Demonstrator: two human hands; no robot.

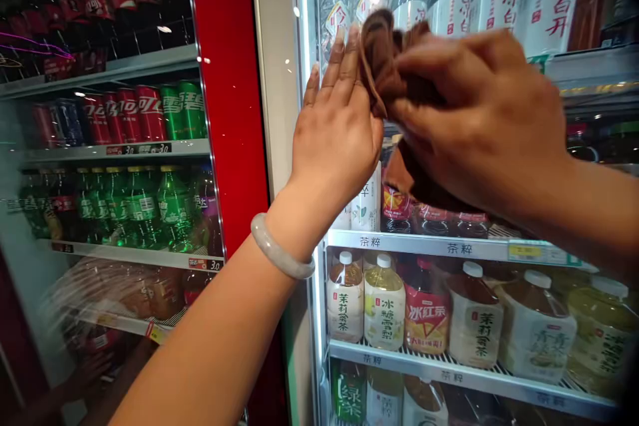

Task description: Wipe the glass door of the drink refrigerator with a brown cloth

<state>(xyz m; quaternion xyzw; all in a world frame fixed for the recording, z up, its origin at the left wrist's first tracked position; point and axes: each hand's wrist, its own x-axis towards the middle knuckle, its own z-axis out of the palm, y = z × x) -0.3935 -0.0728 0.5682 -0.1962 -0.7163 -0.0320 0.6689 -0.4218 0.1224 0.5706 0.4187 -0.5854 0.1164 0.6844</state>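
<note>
A brown cloth [377, 56] is pinched in folds by the closed right hand [494, 110], just beside the fingers of the left hand [337, 130], which is held open and flat, palm forward, before the lit drinks cooler [424, 244]. Contact with the glass cannot be told; for even contact, the folds would best be spread under the fingers and pressed lightly, with the left palm kept steady.

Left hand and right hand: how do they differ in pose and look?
The left hand is open, fingers outstretched; the right hand is bent, gripping a brown cloth. The left hand has a pale bracelet below it; the right hand shows none. Both are raised before the drinks fridge.
</note>
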